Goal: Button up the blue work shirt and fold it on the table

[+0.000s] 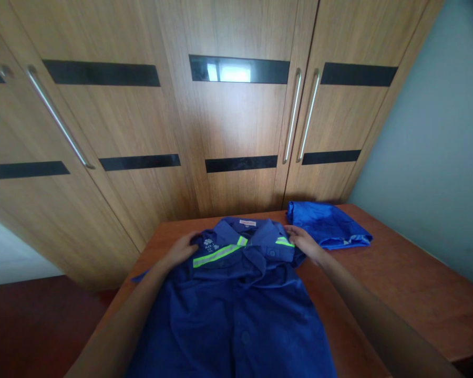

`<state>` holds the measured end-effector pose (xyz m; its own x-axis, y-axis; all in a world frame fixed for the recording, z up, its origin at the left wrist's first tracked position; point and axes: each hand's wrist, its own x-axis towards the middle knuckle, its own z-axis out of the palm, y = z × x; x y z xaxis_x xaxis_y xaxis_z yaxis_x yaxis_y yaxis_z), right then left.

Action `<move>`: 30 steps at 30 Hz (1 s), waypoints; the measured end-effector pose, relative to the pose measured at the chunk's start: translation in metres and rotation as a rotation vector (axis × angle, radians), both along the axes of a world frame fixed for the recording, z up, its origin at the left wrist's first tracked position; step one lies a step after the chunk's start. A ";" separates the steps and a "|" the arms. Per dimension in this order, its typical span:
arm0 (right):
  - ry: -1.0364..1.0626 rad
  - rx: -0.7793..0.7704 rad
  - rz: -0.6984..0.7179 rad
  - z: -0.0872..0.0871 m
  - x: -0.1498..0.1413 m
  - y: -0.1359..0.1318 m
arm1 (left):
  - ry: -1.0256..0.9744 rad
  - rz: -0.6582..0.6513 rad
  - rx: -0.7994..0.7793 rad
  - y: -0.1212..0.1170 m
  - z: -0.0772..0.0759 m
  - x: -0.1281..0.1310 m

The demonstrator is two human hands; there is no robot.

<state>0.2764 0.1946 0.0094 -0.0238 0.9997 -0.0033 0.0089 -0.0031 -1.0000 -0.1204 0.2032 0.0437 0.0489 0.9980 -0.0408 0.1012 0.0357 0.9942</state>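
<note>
Dark-blue shirt (205, 310), laid front-up on the reddish-brown table (378, 289), and it's gripped at both shoulders! One is grasped by the left hand (183, 248), the other by the right hand (301, 240); the collar is framed between them, the body spread below between the forearms.

a wooden wardrobe (240, 121) with metal handles (292, 115) adjoins a blue-grey wall (429, 157).

A wooden wardrobe (240, 115) — light (234, 72) reflected in one black strip (270, 71) — stands behind a reddish-brown table (398, 283), beside a bluish wall (437, 157).
</note>
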 end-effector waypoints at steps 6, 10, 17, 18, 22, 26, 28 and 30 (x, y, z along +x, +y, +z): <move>-0.149 0.029 0.081 -0.006 0.005 0.007 | 0.155 0.006 0.072 0.007 -0.008 0.001; -0.234 0.027 0.078 -0.011 0.005 0.011 | 0.215 -0.023 0.087 0.022 -0.011 0.002; -0.304 -0.017 0.201 -0.003 0.002 0.001 | 0.306 -0.132 0.086 0.026 0.000 0.001; -0.310 -0.030 0.236 -0.001 0.001 -0.001 | 0.316 -0.132 0.090 0.024 0.002 -0.001; -0.354 -0.060 0.360 0.004 0.000 -0.007 | 0.382 -0.119 0.087 0.014 0.006 -0.010; -0.384 -0.032 0.410 0.019 0.002 -0.008 | 0.442 -0.138 0.066 0.006 0.017 -0.021; -0.384 0.050 0.357 0.033 0.006 -0.007 | 0.453 -0.134 0.077 0.000 0.030 -0.025; -0.400 0.178 0.251 0.050 0.011 -0.008 | 0.417 -0.139 0.078 -0.009 0.049 -0.026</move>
